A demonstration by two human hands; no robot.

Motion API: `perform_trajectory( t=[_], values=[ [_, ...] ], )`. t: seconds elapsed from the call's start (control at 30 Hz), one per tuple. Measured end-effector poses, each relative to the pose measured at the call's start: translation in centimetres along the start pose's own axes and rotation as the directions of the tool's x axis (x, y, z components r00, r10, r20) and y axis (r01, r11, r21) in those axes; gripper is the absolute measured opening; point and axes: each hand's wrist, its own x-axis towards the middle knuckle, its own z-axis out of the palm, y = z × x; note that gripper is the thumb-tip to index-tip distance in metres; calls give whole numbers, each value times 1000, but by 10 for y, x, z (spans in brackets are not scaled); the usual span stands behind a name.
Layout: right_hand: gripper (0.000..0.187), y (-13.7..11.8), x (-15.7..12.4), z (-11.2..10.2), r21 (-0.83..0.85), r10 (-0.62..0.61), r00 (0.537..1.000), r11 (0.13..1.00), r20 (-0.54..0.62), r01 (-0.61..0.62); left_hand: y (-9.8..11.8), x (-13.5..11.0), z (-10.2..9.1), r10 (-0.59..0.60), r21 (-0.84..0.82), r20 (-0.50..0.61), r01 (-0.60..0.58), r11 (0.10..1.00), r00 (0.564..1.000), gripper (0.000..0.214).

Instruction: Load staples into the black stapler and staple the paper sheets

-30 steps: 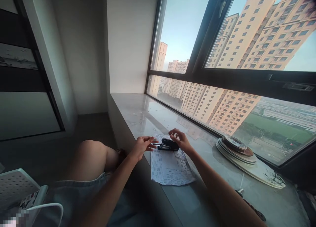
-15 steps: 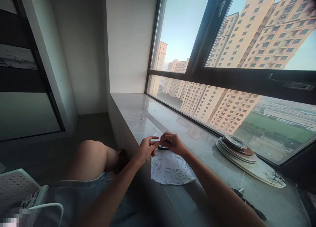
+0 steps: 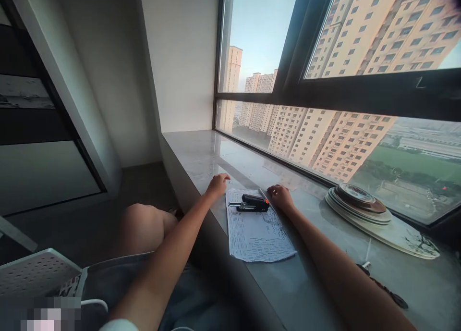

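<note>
A black stapler (image 3: 252, 202) lies on the far end of a sheet of handwritten paper (image 3: 257, 232) on the marble window sill (image 3: 201, 153). My left hand (image 3: 217, 183) rests on the sill just past the paper's far left corner. Its fingers are curled under, and what they hold, if anything, is hidden. My right hand (image 3: 281, 196) sits at the paper's far right edge, beside the stapler, with its fingers bent down onto the sill. Neither hand touches the stapler.
A stack of decorated plates (image 3: 360, 207) stands on the sill to the right, by the window glass. A dark cord or small object (image 3: 382, 285) lies nearer on the sill. My bare knee (image 3: 142, 223) and a white perforated chair (image 3: 36, 273) are at the lower left.
Both hands have let go of the stapler, which now lies on the paper. My left hand moved away to the far left corner, my right to the right edge. The camera tilted.
</note>
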Motion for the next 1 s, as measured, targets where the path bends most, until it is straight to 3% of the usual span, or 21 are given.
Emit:
perform_trajectory(
  t=[0.1,0.23,0.4,0.53,0.6,0.67,0.73,0.8,1.0],
  values=[
    [46,1,7,6,69,-22,999,997,31,20,-16,18,11,55,29,151,-60,998,987,34],
    [47,8,9,8,231,-13,1000,973,-19,18,-33,14,19,67,83,240,-89,992,968,37],
    [24,-7,2,-11,362,83,991,931,-104,-40,-37,1,15,68,145,181,-95,985,981,31],
    [37,-32,-8,-31,591,-135,990,802,31,90,-35,-9,9,75,171,121,-95,981,990,23],
    [46,-43,-11,-35,674,-283,950,728,130,125,-35,-14,8,81,171,107,-99,980,991,26],
    [54,-52,-13,-35,715,-435,871,682,227,154,-36,-17,7,84,168,101,-100,981,991,24],
    [54,-60,-13,-34,706,-545,778,682,312,194,-36,-19,6,79,161,95,-93,983,992,19],
    [47,-66,-12,-33,676,-588,725,699,359,233,-36,-20,4,73,152,88,-86,985,993,19],
    [37,-74,-11,-35,657,-566,753,713,336,244,-23,-31,-3,5,-61,14,-4,998,1000,21]
  ],
)
